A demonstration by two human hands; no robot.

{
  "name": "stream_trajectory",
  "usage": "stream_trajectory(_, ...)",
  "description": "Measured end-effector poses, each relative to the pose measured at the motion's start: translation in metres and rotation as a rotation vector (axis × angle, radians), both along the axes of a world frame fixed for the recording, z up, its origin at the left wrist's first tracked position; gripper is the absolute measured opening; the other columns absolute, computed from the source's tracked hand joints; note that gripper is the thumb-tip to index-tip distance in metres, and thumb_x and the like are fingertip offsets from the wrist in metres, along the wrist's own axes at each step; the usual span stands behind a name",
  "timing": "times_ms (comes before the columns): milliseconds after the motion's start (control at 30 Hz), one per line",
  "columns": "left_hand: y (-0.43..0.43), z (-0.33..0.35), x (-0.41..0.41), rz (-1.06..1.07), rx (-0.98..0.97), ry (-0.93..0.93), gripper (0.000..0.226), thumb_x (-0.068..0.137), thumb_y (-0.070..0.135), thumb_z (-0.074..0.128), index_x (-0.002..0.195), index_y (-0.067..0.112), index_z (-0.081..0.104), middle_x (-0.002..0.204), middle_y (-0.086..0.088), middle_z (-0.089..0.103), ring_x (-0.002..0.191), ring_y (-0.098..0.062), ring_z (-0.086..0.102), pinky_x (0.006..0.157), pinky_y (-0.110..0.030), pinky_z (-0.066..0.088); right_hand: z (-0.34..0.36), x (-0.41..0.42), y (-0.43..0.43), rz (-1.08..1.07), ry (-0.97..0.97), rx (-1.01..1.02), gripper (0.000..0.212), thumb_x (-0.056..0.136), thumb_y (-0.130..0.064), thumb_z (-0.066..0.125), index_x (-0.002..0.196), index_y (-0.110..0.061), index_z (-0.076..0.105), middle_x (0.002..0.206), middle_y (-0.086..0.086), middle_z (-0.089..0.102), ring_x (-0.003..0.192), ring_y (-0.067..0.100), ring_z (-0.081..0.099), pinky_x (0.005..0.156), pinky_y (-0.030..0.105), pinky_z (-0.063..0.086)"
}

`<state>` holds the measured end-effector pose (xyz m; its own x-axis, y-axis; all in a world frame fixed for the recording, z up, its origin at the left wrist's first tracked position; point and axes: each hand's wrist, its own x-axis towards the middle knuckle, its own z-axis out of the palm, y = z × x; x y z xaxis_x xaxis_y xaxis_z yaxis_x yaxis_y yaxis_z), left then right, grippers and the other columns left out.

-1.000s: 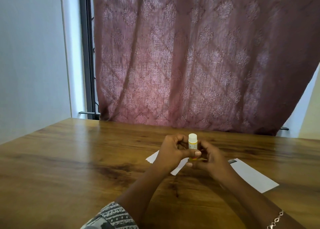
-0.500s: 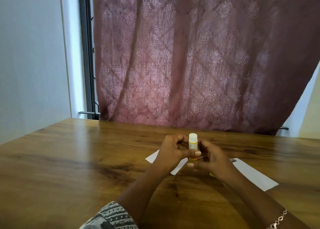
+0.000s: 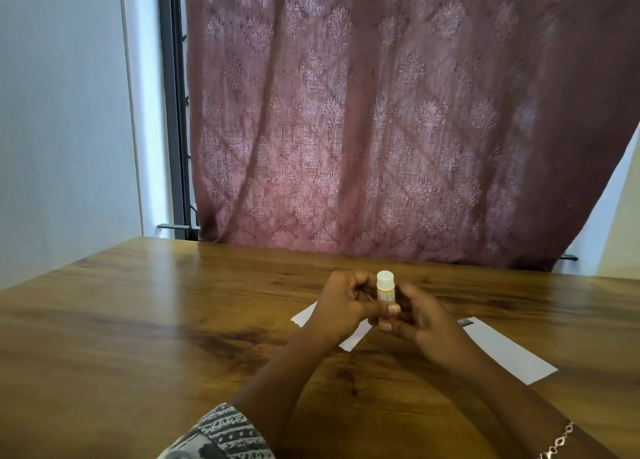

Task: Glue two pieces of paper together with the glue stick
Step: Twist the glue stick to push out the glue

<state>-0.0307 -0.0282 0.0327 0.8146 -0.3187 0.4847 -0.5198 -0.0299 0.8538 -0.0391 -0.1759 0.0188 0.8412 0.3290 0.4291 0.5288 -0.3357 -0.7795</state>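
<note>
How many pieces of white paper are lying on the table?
2. One paper lies under the left hand, partly covered. The other paper lies to the right, beyond the right hand. The hands may hide more.

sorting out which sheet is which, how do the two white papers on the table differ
The left paper lies mostly hidden under the left hand; the right paper shows nearly whole. The right paper has a dark mark at its far corner; the left paper shows none. Both are white and flat on the table.
</note>
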Motion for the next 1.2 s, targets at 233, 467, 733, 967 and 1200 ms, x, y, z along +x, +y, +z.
stream_trajectory(233, 0.000, 0.002, 0.000, 0.006, 0.003, 0.004, 0.020, 0.071, -0.002, 0.071, 0.089, -0.008, 0.064, 0.068, -0.003, 0.062, 0.042, 0.003, 0.056, 0.039, -0.006, 0.038, 0.000, -0.002, 0.006, -0.121, -0.157, -0.093, 0.047, 0.071, -0.009, 0.074, 0.099, -0.037, 0.048, 0.095, -0.023, 0.056, 0.090, 0.002, 0.058, 0.068, 0.007, 0.046)
stream_trajectory(467, 0.002, 0.004, -0.001, 0.004, 0.016, 0.012, 0.018, 0.075, -0.002, 0.068, 0.092, -0.006, 0.063, 0.066, -0.004, 0.061, 0.038, -0.001, 0.048, 0.038, -0.011, 0.036, 0.007, 0.001, -0.008, 0.100, 0.105, 0.097, 0.046, 0.074, 0.009, 0.063, 0.109, -0.019, 0.055, 0.101, 0.000, 0.068, 0.093, 0.021, 0.068, 0.084, 0.031, 0.055)
stream_trajectory(733, 0.000, 0.001, -0.001, -0.003, 0.043, 0.016, 0.018, 0.071, -0.001, 0.072, 0.088, -0.002, 0.063, 0.067, -0.002, 0.060, 0.040, 0.001, 0.053, 0.037, -0.007, 0.037, 0.002, -0.005, 0.005, -0.124, -0.157, -0.118, 0.049, 0.068, -0.014, 0.076, 0.096, -0.043, 0.048, 0.098, -0.020, 0.058, 0.093, 0.004, 0.058, 0.076, 0.017, 0.047)
stream_trajectory(967, 0.004, 0.004, -0.001, -0.025, 0.079, 0.028, 0.012, 0.077, 0.003, 0.068, 0.084, 0.011, 0.064, 0.072, -0.003, 0.063, 0.042, 0.000, 0.050, 0.039, -0.012, 0.037, 0.007, -0.002, -0.004, -0.006, -0.009, -0.057, 0.045, 0.072, -0.001, 0.070, 0.100, -0.032, 0.055, 0.093, -0.008, 0.066, 0.093, 0.017, 0.065, 0.086, 0.033, 0.053)
stream_trajectory(1200, 0.005, 0.005, -0.003, -0.017, 0.041, 0.041, 0.019, 0.071, 0.000, 0.072, 0.073, 0.016, 0.063, 0.053, 0.009, 0.063, 0.037, 0.000, 0.051, 0.035, -0.010, 0.036, -0.002, -0.003, 0.002, -0.058, -0.088, -0.143, 0.041, 0.077, -0.018, 0.068, 0.105, -0.041, 0.048, 0.106, -0.012, 0.062, 0.097, 0.008, 0.060, 0.084, 0.025, 0.049)
